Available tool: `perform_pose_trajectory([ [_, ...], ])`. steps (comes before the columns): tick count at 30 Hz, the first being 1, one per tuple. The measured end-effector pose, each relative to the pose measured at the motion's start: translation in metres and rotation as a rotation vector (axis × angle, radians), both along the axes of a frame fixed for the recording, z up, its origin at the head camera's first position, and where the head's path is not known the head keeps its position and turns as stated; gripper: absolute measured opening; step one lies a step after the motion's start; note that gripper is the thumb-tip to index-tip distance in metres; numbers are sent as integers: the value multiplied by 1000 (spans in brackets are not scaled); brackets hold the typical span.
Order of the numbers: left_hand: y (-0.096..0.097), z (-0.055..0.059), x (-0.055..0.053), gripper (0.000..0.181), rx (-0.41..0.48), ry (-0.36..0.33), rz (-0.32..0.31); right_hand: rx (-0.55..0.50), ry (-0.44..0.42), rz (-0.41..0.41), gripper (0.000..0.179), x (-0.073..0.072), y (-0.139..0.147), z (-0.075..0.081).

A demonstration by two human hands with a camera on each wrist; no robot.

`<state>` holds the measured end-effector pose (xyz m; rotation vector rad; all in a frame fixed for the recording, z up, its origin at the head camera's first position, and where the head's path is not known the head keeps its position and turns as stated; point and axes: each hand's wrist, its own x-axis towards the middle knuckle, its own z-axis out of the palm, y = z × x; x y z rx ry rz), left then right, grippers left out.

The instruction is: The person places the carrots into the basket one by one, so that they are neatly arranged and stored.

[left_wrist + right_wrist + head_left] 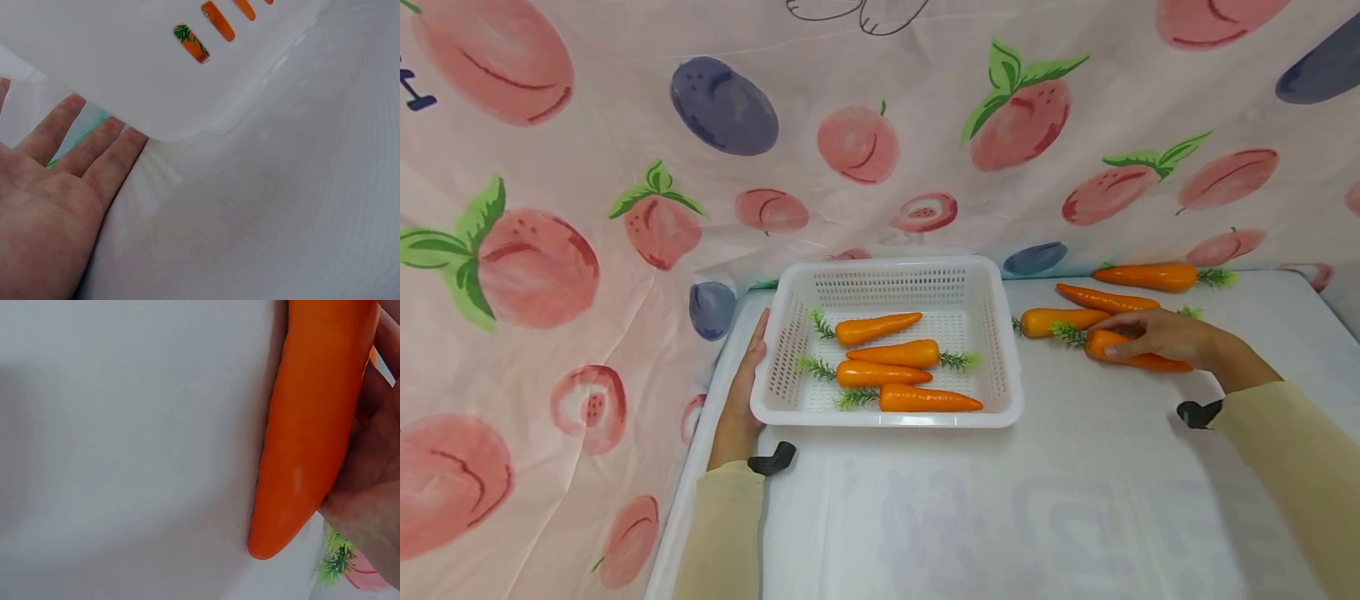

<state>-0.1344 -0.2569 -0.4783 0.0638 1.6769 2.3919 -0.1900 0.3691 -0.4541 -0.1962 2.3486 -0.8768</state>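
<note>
A white plastic basket [886, 420] with perforated walls stands on the table, several orange carrots with green tops lying in it, among them one carrot [931, 398] along the near side. Against the basket's left wall rests my left hand [741, 392]; in the left wrist view its fingers [94, 150] are straight and reach under the rim. To the right of the basket, my right hand [1168, 335] grips a carrot [1105, 345] from above, thumb on the near side. That carrot's tapered end [281, 512] fills much of the right wrist view, lying at the tabletop.
Beyond my right hand lie more carrots: one [1060, 322] beside the basket, another [1105, 298] behind it, and a third [1150, 277] near the table's back edge. A fruit-print cloth [850, 217] hangs behind and left of the white-covered table [970, 517].
</note>
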Motion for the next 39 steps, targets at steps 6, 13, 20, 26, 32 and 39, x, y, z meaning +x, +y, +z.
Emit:
perform_pose_trajectory([
  [6,0,1,0,56,3,-4,5,-6,7,-3,61,0,-1,0],
  [13,0,0,0,54,-10,5,0,-18,-11,-29,70,2,1,0],
  [20,0,-1,0,54,3,6,-1,-6,-49,-56,74,2,3,3],
  [26,-1,-1,0,53,12,1,0,-16,-44,-55,74,1,-5,10],
  [32,0,0,1,53,10,-2,3,-12,-25,-43,75,3,-14,19],
  [39,0,3,1,55,0,-7,-2,24,20,-13,71,3,-20,27],
])
